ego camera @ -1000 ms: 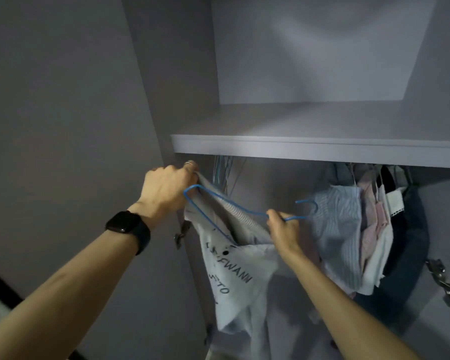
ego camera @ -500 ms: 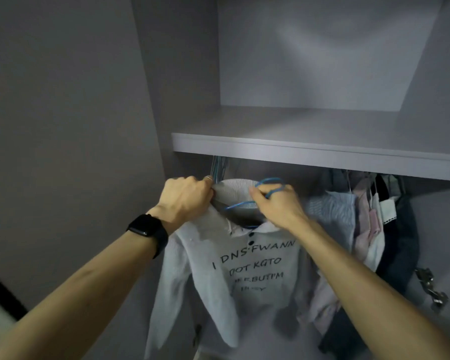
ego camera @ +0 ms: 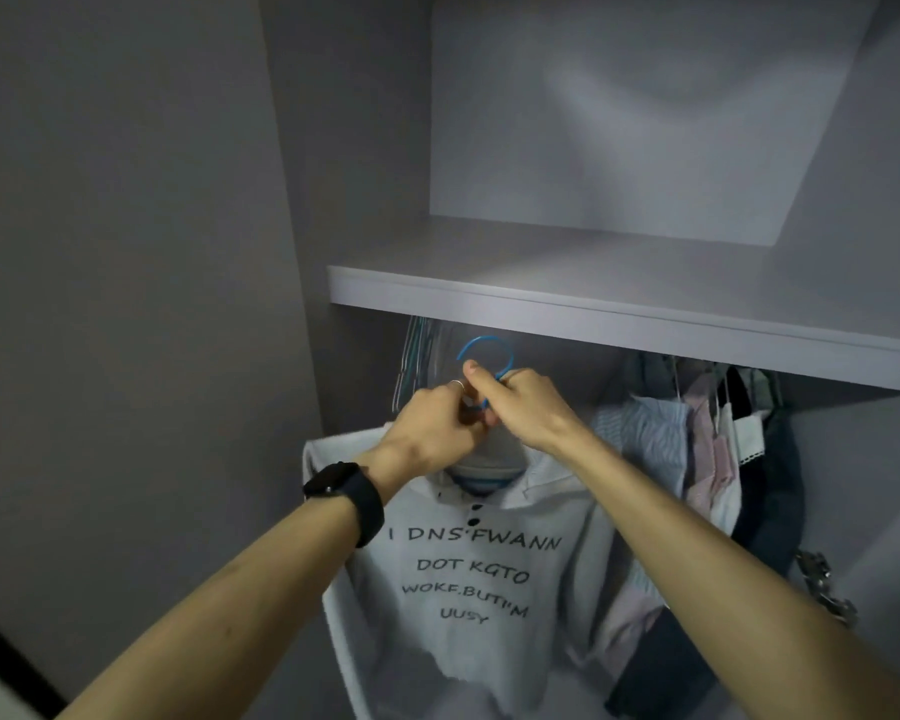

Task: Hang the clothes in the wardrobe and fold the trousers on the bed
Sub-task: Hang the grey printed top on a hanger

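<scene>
Hanger (ego camera: 484, 339) pinched: left hand (ego camera: 432, 423), right hand (ego camera: 526, 407).

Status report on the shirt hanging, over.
Left hand, right hand grip blue hanger neck. White printed shirt on it, below shelf. Hung clothes close at right.

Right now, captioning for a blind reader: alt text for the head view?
The left hand and right hand grip the blue hanger by its hook under the wardrobe shelf. A white printed shirt hangs on it, other clothes beside it.
</scene>
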A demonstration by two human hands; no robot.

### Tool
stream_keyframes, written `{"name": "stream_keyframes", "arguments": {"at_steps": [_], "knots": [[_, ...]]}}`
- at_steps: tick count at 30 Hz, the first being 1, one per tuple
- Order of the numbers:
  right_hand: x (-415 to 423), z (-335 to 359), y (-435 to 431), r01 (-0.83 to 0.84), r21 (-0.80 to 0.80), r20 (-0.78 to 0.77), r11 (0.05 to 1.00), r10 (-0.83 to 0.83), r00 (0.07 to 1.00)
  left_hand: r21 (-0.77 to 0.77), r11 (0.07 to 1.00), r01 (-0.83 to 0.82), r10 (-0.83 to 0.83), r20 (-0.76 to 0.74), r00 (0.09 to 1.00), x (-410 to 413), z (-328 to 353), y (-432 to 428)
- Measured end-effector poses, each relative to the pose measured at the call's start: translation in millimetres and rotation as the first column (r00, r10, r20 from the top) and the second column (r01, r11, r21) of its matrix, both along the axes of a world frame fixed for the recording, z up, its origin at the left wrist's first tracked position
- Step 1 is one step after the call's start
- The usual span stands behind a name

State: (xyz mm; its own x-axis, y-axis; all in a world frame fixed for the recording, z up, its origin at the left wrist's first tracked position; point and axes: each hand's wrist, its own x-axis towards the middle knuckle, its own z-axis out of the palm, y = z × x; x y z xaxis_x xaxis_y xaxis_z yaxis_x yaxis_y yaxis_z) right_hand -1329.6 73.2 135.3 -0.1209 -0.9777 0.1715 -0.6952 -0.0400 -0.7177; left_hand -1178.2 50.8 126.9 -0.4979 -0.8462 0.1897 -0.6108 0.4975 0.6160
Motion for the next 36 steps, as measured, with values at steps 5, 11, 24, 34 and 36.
{"name": "stream_keyframes", "arguments": {"at_steps": [5,11,24,34,36], "knots": [[-51.2,-43.5,13.2,0.058,-0.179,0.244,0.982,-0.013,0.970,0.083,0.996,0.014,-0.013,-0.008,1.000,7.5,1.6,-10.7],[-63.2,-99.4,33.7,0.069,0.067,0.102,0.995,-0.076,0.992,0.020,1.000,0.001,-0.003,0.082,0.997,19.0,-11.9,-18.5],[-68.6,-125.9,35.0,0.319,-0.224,0.115,0.921,-0.300,0.947,-0.033,0.997,-0.069,0.073,0.119,0.990,43.3,-28.2,-30.5],[-64.4,-108.4,36.1,0.178,-0.240,-0.057,0.954,-0.197,0.979,-0.064,0.997,-0.030,0.034,0.062,0.997,36.3,-16.5,-32.6],[-63.1,-104.1,31.3,0.090,-0.235,-0.124,0.968,-0.122,0.985,-0.074,0.997,-0.008,0.015,0.083,0.996,36.5,-15.1,-32.8]]}}
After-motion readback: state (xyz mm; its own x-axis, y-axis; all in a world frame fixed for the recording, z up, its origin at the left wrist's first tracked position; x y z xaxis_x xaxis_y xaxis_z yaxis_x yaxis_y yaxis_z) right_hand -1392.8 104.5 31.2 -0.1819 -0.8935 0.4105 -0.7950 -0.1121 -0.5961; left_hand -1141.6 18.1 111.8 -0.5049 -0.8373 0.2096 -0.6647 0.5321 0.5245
